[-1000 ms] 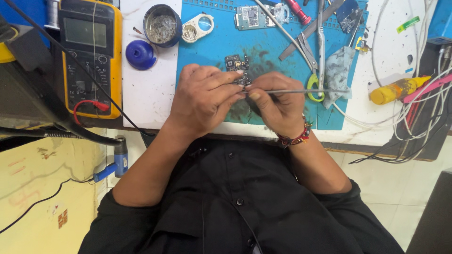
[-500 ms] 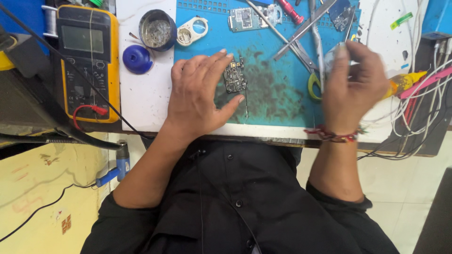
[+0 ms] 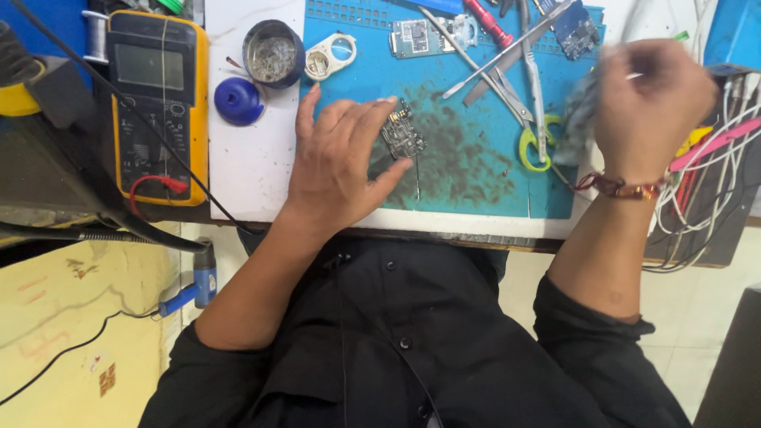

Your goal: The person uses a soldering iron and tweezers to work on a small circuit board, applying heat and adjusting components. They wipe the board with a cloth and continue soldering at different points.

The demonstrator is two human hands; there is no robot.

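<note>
**Left hand steadies a small board; right hand lifted and blurred**

The left hand [image 3: 341, 162] lies flat on the blue mat [image 3: 476, 178], palm down, fingers spread and pointing away from the body, forearm bare and angled in from the lower left. Its fingertips and thumb rest against the left edge of a small circuit board [image 3: 403, 133], a dark, jagged piece studded with tiny metal parts, lying near the mat's middle. A thin wire runs from the board toward the near edge.

The right hand [image 3: 650, 99] is raised above the mat's right edge, back toward the camera, wrist bent, a red thread band [image 3: 618, 187] around it. It is motion-blurred; the fingers seem curled near a pale, crumpled cloth [image 3: 579, 119], but whether they grip anything cannot be told.

The mat is rubbery, ribbed at the far edge and smudged with dark grime at its centre. On it lie scissors [image 3: 533, 139] with yellow-green handles, slim metal tweezers [image 3: 507, 51], and a second board [image 3: 412, 36]. On the white table beside it sit a round metal tin [image 3: 273, 54], a blue cap [image 3: 238, 101] and a yellow multimeter [image 3: 157, 103].
</note>
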